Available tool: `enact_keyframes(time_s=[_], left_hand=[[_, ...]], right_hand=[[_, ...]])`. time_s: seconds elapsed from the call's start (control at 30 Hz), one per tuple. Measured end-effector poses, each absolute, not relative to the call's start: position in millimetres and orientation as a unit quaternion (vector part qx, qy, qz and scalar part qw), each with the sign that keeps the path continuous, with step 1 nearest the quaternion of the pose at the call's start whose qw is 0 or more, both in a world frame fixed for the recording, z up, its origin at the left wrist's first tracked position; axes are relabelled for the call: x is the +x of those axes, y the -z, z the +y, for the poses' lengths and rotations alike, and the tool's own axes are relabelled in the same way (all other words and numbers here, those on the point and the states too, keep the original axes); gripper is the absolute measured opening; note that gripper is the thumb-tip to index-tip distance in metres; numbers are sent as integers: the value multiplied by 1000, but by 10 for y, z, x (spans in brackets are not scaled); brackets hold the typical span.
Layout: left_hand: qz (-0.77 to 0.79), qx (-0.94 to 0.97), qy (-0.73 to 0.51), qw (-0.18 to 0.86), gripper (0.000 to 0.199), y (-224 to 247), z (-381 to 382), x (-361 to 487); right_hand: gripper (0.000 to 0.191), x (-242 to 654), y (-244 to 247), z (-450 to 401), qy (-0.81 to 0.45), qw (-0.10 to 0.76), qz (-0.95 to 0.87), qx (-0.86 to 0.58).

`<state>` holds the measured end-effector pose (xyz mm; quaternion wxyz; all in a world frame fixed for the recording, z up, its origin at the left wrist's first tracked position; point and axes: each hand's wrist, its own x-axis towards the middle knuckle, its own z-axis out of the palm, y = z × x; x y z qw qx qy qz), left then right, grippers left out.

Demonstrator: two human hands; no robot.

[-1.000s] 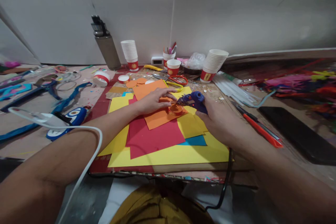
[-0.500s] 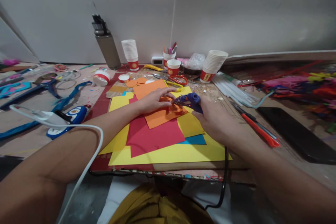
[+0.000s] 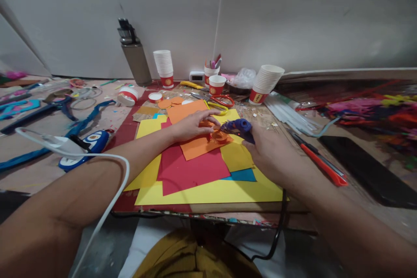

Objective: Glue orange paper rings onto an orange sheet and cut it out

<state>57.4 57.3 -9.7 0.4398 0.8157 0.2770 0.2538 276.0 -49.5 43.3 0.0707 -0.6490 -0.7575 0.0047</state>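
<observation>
My right hand is closed around a blue hot glue gun, its nozzle pointing left over a short orange-and-red ring. A black cord hangs down below that hand. At the ring's left side, my left hand steadies it with thumb and fingers; their exact contact is partly hidden. Under the ring lies orange paper, on top of red paper. Yellow sheets spread out beneath, with a mustard piece and a blue corner showing.
Behind the papers are red-handled scissors, yellow-handled scissors and cup stacks. A bottle stands back left. To the right lie glue sticks, a red utility knife and a phone. A white cable crosses my left forearm.
My right hand and the glue gun have shifted slightly right, away from the ring, so more of its opening shows. My left hand stays at the ring.
</observation>
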Motion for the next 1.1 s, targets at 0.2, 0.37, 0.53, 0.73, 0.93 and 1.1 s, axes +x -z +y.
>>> enact_keyframes(time_s=[0.2, 0.37, 0.53, 0.73, 0.93, 1.1], left_hand=[[296, 812, -247, 438, 58, 46, 537, 583], [297, 806, -250, 446, 59, 54, 539, 583], [285, 797, -252, 470, 59, 71, 550, 589], [282, 789, -256, 482, 59, 91, 557, 576], [285, 792, -251, 478, 60, 77, 553, 577], [287, 798, -246, 469, 59, 43, 532, 589]], right_hand=[[21, 2755, -329, -430, -45, 114, -773, -622], [24, 2747, -317, -405, -78, 121, -769, -623], [20, 2783, -339, -418, -59, 108, -765, -633], [18, 2804, -393, -499, -15, 85, -768, -634], [17, 2777, -365, -483, 6, 81, -767, -636], [12, 2755, -330, -452, -14, 89, -771, -630]])
